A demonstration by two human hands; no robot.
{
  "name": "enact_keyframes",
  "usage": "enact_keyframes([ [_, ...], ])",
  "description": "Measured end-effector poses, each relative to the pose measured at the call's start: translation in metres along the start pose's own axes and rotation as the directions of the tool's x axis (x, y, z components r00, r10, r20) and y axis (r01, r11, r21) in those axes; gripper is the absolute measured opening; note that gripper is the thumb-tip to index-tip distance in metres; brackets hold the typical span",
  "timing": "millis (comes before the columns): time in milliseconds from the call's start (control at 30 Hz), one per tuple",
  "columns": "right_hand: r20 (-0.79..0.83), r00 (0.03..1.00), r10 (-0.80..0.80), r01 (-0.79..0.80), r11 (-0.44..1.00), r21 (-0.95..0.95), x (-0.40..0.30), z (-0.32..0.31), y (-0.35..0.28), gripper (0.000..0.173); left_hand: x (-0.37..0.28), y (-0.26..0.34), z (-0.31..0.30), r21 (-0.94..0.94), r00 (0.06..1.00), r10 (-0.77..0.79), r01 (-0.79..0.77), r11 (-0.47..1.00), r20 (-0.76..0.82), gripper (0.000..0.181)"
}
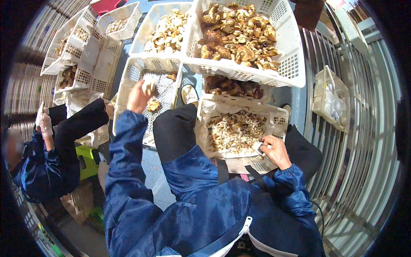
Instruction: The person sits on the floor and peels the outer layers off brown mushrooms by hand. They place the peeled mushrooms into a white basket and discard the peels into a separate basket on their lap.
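My left hand is raised over a white perforated plastic crate at the left of my knees. Its fingers close around a pale, cleaned mushroom, slightly blurred. Below it in the crate lie a yellowish mushroom piece and a brown one. Between my knees sits a lined crate with a heap of mushroom trimmings. At that crate's right front corner, my right hand pinches a small flat tool, perhaps a short blade; the fingers partly hide it.
A large crate of untrimmed brown mushrooms stands ahead, above a crate of dark mushrooms. Pale mushrooms fill another crate beside it. At left sits a gloved person near more crates. Metal racks line the right.
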State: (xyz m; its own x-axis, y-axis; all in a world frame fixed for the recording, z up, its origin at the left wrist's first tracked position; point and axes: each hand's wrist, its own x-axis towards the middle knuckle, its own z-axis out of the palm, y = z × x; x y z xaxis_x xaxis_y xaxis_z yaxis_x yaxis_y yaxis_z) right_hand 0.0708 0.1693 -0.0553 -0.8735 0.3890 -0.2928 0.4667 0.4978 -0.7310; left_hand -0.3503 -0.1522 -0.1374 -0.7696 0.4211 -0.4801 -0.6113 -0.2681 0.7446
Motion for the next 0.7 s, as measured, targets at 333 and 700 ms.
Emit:
enact_keyframes([
  [333,0.001,1.000,-0.022,0.022,0.999,0.031,0.015,0.003,-0.007,0.016,-0.061,0.140,0.169,0.699,0.660,0.458,-0.707,0.110,0.596,0.039],
  [700,0.051,0.985,-0.162,0.160,0.986,0.042,0.025,-0.012,-0.013,0.021,-0.295,0.038,0.348,-0.123,-0.068,-0.170,-0.933,-0.337,0.983,0.040],
])
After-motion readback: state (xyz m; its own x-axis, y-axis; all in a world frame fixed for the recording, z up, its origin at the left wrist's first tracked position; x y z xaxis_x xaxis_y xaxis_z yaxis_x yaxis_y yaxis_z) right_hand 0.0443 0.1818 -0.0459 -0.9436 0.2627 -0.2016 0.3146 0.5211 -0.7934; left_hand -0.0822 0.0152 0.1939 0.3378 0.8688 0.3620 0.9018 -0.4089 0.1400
